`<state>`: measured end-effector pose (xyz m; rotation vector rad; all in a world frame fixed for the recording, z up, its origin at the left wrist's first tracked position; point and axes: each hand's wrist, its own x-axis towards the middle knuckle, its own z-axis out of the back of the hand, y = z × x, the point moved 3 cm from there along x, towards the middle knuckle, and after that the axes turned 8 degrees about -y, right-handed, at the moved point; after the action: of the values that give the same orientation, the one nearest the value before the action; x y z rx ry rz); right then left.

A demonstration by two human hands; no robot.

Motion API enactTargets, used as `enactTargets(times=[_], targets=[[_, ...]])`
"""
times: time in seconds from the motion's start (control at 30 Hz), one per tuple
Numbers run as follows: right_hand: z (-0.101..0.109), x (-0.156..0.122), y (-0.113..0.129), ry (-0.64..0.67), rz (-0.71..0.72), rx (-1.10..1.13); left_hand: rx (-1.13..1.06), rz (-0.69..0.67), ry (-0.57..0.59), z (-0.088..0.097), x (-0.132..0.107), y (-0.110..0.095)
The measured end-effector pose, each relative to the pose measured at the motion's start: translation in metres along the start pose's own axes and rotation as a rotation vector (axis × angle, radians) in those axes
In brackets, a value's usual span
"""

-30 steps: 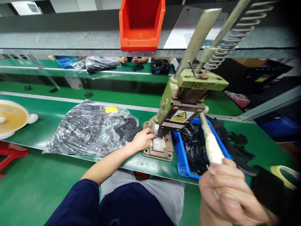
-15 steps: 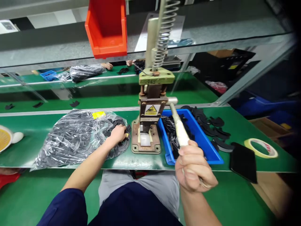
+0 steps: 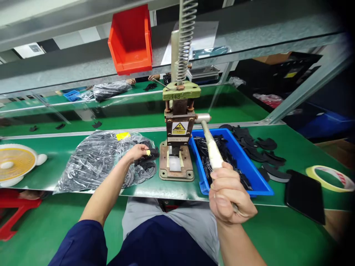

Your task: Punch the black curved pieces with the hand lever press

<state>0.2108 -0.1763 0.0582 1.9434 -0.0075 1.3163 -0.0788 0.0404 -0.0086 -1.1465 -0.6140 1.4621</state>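
Note:
My right hand (image 3: 230,194) is wrapped round the pale, taped lever handle (image 3: 213,149) of a hand press (image 3: 181,127). The lever slants down from the press's right side toward me. My left hand (image 3: 138,152), a bit of yellow at a fingertip, pinches a black curved part (image 3: 153,152) at the mouth of a clear plastic bag (image 3: 91,159) full of similar dark parts. That part is just left of the press, above several loose ones. On the press base lies a shiny metal plate (image 3: 175,163) below the ram.
A blue bin (image 3: 259,184) of thin black pieces stands right of the press, with black curved parts (image 3: 269,157) beyond it. Farther right are a tape roll (image 3: 330,179) and a black flat object (image 3: 305,197). A fan (image 3: 16,162) sits left; an orange bin (image 3: 131,48) hangs above.
My left hand has lifted slightly off the pile, and a black curved part now shows at its fingertips. The right hand stays on the lever. The whole view has shifted a little.

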Motion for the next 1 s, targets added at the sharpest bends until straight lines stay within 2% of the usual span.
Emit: enactTargets(times=[0.1,0.23,0.3,0.37,0.43,0.57,0.7,0.77,1.0], targets=[[-0.002,0.005,0.008,-0.038,0.145,0.065,-0.232,0.036,-0.004,-0.002,-0.012,0.000],[-0.006,0.008,0.011,-0.062,0.192,0.080,-0.311,-0.092,0.088,-0.013,-0.030,-0.002],[-0.008,0.008,0.011,-0.091,0.195,0.062,-0.290,-0.225,0.047,-0.017,-0.036,-0.002],[-0.010,0.007,0.011,-0.129,0.194,0.033,-0.240,-0.377,-0.050,-0.019,-0.040,-0.001],[-0.012,0.007,0.011,-0.157,0.196,0.014,-0.188,-0.434,-0.093,-0.024,-0.043,0.002],[-0.015,0.007,0.013,-0.200,0.216,0.037,-0.224,-0.291,0.058,-0.040,-0.046,0.009],[-0.017,0.007,0.012,-0.205,0.232,0.060,-0.284,-0.241,0.193,-0.052,-0.047,0.000],[-0.016,0.008,0.011,-0.202,0.255,0.075,-0.329,-0.210,0.223,-0.058,-0.044,-0.006],[-0.015,0.008,0.011,-0.159,0.266,0.107,-0.354,-0.220,0.027,-0.080,-0.019,-0.018]])
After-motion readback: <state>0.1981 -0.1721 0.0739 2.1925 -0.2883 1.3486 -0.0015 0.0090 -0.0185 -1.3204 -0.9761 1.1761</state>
